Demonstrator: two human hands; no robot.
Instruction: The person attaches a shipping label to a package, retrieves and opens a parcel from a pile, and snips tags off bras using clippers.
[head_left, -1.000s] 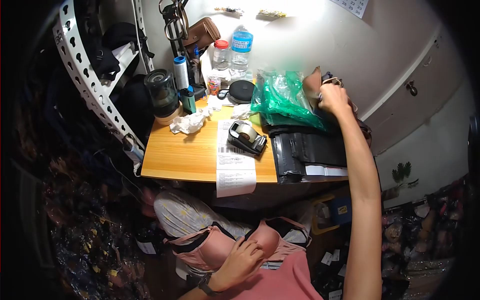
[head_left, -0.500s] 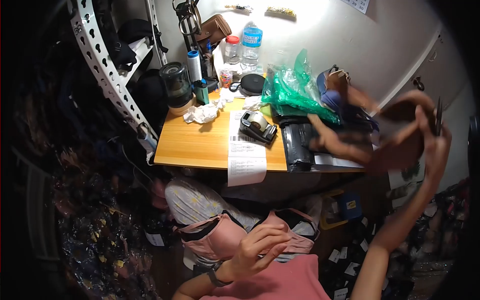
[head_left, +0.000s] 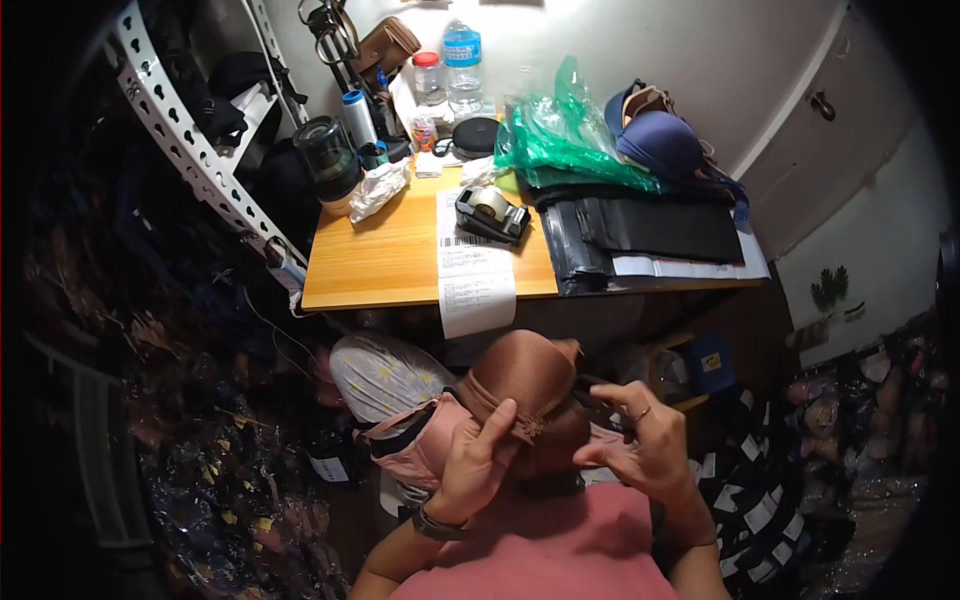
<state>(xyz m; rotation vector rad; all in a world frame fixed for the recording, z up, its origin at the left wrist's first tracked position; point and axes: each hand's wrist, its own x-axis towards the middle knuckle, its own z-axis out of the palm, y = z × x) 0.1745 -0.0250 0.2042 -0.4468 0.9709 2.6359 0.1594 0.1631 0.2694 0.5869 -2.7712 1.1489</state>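
Note:
A brown bra (head_left: 522,385) is bunched over my lap, its rounded cup facing up. My left hand (head_left: 478,462) grips it, thumb pressed on the band near a small gathered trim. Just right of the bra is my right hand (head_left: 645,445), thumb and index finger curved apart. A slim dark tool (head_left: 603,392) shows against its fingers; its exact kind is hard to make out. Beneath, a pink bra (head_left: 425,440) with dark lining lies across my lap, partly covered by the brown one and my hands.
On the wooden table (head_left: 375,275) are a tape dispenser (head_left: 492,215), a printed paper (head_left: 477,290) over the front edge, black plastic mailers (head_left: 660,228), green plastic (head_left: 570,150) and a blue bra (head_left: 660,145). A metal shelf (head_left: 180,125) stands left. Packaged items cover the floor both sides.
My right hand has brought the brown bra from the table's right side down to my lap. My left hand has taken hold of it. My view has shifted slightly.

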